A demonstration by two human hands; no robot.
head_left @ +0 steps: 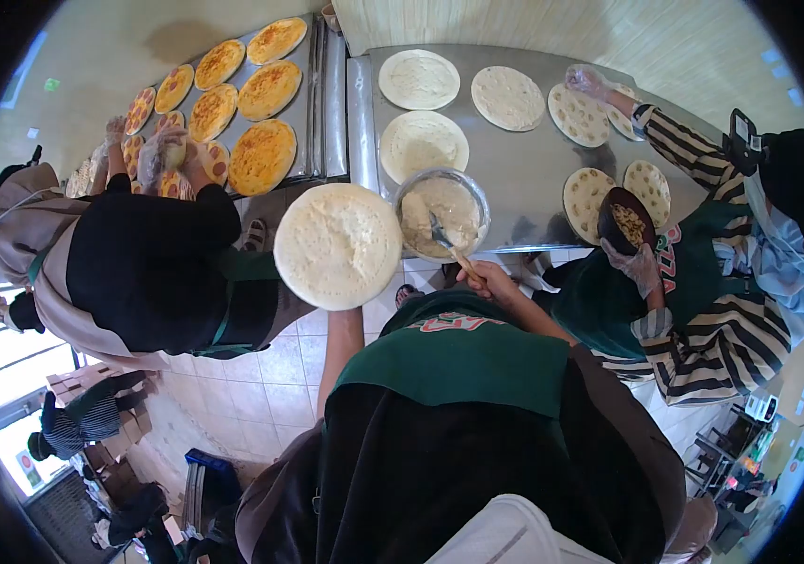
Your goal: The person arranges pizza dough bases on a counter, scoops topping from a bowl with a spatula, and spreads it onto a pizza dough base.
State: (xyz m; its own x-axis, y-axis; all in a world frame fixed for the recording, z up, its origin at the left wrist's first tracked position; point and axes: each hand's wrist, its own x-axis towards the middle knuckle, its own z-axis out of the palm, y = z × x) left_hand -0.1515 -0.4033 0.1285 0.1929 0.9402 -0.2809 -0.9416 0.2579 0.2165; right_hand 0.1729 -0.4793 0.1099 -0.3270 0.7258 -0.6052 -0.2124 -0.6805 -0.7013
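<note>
Dough round (337, 246) is held up off the near left corner of the table (524, 193), just beside a metal bowl (484, 218). A forearm (344, 340) rises to it from below, but the round hides the left hand, so whether its fingers are spread or curled I cannot tell. The right hand (487, 281) pinches the handle of a spoon (451, 248) whose head dips into the pale mix (449, 201) in the bowl, at the table's near edge.

The work looks partway along. The held round seems mostly bare and pricked, so I judge its coating is left to do. Toward the far left corner a pale round (419, 79) and, to its right, another round (507, 98) look spread already; a third round (424, 146), nearer the bowl, looks patchy. Toward the right edge, sliced-topped rounds (579, 115) seem further on, beside a co-worker (623, 296) holding a dark bowl (626, 218)
</note>
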